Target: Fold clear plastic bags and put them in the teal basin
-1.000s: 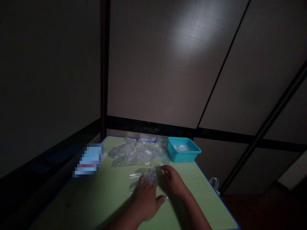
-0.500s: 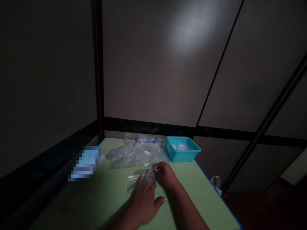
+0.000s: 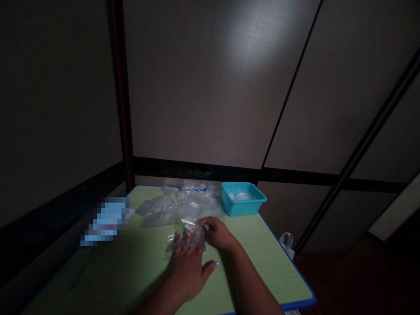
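A clear plastic bag point(image 3: 170, 246) lies on the green table in front of me. My left hand point(image 3: 188, 267) presses on it, palm down, with the fingers spread and the thumb out to the right. At the bag's upper right corner, my right hand point(image 3: 218, 234) pinches the film between thumb and fingers. Just beyond both hands spreads a loose pile of crumpled clear plastic bags point(image 3: 180, 203). The near edge of the pile comes close to the held bag, and I cannot tell whether they touch.
A turquoise plastic basket point(image 3: 243, 208) with clear or whitish plastic in it stands at the back right of the table point(image 3: 256, 262). At the left edge is a blurred-out light blue item point(image 3: 106, 221). A white bag with handles point(image 3: 287, 246) is beyond the right edge.
The view has shifted slightly, moving the whole scene left. My left fingers lie further up over the bag, while the right hand keeps its pinch at the corner.
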### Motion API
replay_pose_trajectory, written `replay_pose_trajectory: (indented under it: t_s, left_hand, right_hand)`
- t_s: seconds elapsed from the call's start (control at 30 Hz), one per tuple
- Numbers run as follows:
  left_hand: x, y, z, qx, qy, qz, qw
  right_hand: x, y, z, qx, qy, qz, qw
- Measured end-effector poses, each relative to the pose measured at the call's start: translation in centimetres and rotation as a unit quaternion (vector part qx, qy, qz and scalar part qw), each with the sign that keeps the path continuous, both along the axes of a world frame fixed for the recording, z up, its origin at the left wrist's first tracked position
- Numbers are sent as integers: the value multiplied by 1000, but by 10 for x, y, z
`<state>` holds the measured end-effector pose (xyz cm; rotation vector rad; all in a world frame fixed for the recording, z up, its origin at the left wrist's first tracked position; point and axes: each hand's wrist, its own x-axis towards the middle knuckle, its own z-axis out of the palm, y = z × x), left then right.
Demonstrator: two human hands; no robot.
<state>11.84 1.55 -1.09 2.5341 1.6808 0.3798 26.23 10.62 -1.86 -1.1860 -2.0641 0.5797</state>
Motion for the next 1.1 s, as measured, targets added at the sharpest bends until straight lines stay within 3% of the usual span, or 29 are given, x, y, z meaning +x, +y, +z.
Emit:
replay_pose_trajectory:
  t_s: [0.4, 0.7, 1.1]
  left_hand:
    - [0, 0, -4, 12, 8, 11, 1000]
    - [0, 0, -5, 25, 11, 10, 1000]
    - [-1, 3, -11, 37, 15, 13, 999]
  right_hand:
    - [-1, 7, 5, -68, 79, 103, 989]
    - [-6, 8, 2, -116, 108, 123, 980]
    - [0, 13, -1, -83, 47, 117, 989]
